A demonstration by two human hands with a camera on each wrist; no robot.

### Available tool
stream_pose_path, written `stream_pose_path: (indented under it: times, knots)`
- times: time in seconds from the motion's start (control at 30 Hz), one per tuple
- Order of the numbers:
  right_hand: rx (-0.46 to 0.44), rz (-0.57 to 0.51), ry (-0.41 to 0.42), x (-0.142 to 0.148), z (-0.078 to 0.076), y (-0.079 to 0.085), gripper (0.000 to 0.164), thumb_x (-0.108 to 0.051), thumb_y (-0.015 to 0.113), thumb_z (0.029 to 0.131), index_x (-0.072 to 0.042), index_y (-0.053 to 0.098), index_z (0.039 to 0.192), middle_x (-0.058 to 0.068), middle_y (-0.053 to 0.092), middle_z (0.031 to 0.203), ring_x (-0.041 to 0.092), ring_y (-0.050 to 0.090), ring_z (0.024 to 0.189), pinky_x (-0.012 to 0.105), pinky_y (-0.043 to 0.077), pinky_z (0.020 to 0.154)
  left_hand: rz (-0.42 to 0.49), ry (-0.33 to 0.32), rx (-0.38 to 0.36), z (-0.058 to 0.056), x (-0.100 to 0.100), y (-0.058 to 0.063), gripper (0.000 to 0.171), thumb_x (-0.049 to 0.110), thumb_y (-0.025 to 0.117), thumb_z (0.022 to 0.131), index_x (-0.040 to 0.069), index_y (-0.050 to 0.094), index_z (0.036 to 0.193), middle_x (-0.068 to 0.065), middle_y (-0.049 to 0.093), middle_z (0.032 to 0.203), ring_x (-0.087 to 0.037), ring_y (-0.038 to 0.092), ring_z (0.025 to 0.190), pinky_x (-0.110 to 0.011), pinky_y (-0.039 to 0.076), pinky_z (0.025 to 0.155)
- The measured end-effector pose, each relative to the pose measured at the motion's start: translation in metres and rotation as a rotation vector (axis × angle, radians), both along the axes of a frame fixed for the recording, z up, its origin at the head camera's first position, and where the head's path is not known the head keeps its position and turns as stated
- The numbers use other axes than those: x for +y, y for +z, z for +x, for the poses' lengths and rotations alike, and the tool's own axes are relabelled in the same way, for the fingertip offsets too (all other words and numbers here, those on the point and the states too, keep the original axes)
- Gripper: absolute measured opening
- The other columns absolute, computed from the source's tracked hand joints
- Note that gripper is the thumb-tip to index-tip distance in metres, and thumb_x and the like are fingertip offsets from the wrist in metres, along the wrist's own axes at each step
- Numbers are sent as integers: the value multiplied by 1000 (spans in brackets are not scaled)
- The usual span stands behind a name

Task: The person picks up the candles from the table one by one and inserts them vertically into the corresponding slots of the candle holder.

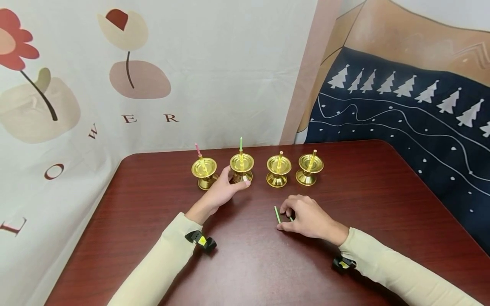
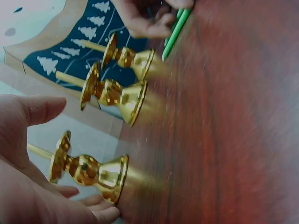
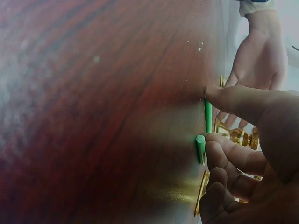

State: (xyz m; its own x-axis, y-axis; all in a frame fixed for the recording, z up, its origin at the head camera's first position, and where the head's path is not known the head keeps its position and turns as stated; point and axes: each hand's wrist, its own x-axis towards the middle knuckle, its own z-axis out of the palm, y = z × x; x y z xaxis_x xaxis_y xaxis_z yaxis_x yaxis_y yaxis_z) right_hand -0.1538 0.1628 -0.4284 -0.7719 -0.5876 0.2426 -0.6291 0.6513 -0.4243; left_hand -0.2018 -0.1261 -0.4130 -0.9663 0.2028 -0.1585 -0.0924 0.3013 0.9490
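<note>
Just left of the right hand [image 1: 308, 216], a green candle [image 1: 277, 214] points forward; whether it's pinched, I cannot tell. The left hand [image 1: 221, 190], relaxed, spreads beside a gold holder [image 1: 248, 165].

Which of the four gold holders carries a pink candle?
The leftmost holder in the head view: only it has a pink candle; the second holder has a green candle, the two rightmost holders none.

A pale cloth [image 1: 229, 76] with printed flowers [image 1: 17, 46] fills the upper left, navy fabric [image 1: 363, 111] with white trees [image 1: 405, 87] the right, a reddish-brown surface [image 1: 249, 267] the bottom.
</note>
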Motion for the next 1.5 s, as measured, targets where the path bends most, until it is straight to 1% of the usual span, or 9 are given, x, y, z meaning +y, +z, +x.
stream_pose_path:
  times: [0.2, 0.4, 0.6, 0.8, 1.07, 1.13, 1.23, 1.4, 1.5]
  knots:
    - [16, 4, 8, 0, 0, 1, 29, -24, 100, 78, -16, 75, 90, -12, 57, 79, 7, 56, 77, 34, 51, 73, -70, -19, -30, 20, 3, 6, 87, 27, 76, 102, -8, 29, 167, -28, 43, 166, -44, 39, 156, -56, 31, 127]
    - [3, 0, 3, -4, -1, -2, 29, -26, 101, 79, -16, 76, 90, -12, 59, 79, 6, 56, 77, 32, 50, 73, -63, -163, -19, 23, 20, 9, 80, 27, 74, 105, -4, 34, 168, -21, 50, 165, -38, 43, 156, -53, 32, 127]
    - [9, -13, 37, -8, -3, -4, 23, -21, 98, 81, -17, 78, 90, -12, 59, 79, 8, 56, 78, 33, 49, 73, -65, -219, 24, 8, 43, 3, 84, 31, 73, 106, -2, 30, 170, -20, 44, 170, -36, 36, 160, -53, 28, 129]
    - [57, -82, 132, -5, -9, -9, 20, -16, 99, 80, -16, 82, 92, -12, 64, 83, 9, 58, 78, 34, 48, 74, -79, -229, 41, -11, 61, -2, 87, 33, 72, 106, -2, 27, 171, -21, 42, 171, -36, 34, 161, -53, 29, 129]
    - [-48, -110, 180, -1, -19, -4, 19, -10, 98, 80, -18, 86, 92, -17, 68, 83, 8, 63, 78, 32, 51, 74, -78, -217, 67, -29, 78, -4, 88, 35, 74, 106, 3, 25, 172, -23, 40, 171, -34, 36, 159, -52, 32, 127]
    - [-31, -139, 231, 3, -29, -17, 17, -13, 97, 83, -19, 87, 94, -17, 69, 83, 7, 62, 78, 31, 50, 75, -50, -213, 76, -33, 80, -5, 89, 33, 75, 106, 4, 24, 173, -22, 41, 170, -34, 37, 158, -50, 32, 127]
    - [-57, -155, 263, 4, -35, -18, 16, -12, 97, 82, -19, 87, 93, -20, 69, 82, 2, 62, 77, 29, 51, 74, 0, -202, 90, -37, 82, -9, 88, 29, 77, 105, 4, 25, 172, -20, 44, 168, -32, 40, 157, -47, 34, 127]
    - [-214, -105, 187, -1, -32, 0, 18, -5, 96, 80, -16, 87, 90, -19, 71, 78, -2, 63, 71, 25, 55, 67, 31, -197, 113, -43, 84, -11, 86, 24, 79, 103, 6, 29, 170, -18, 46, 165, -30, 42, 155, -45, 34, 126]
    - [-250, -83, 161, -2, -32, 2, 18, -5, 96, 81, -17, 87, 90, -21, 72, 76, -1, 64, 72, 24, 53, 68, 31, -197, 115, -45, 85, -12, 84, 24, 79, 104, 7, 30, 170, -18, 46, 166, -29, 41, 156, -45, 33, 127]
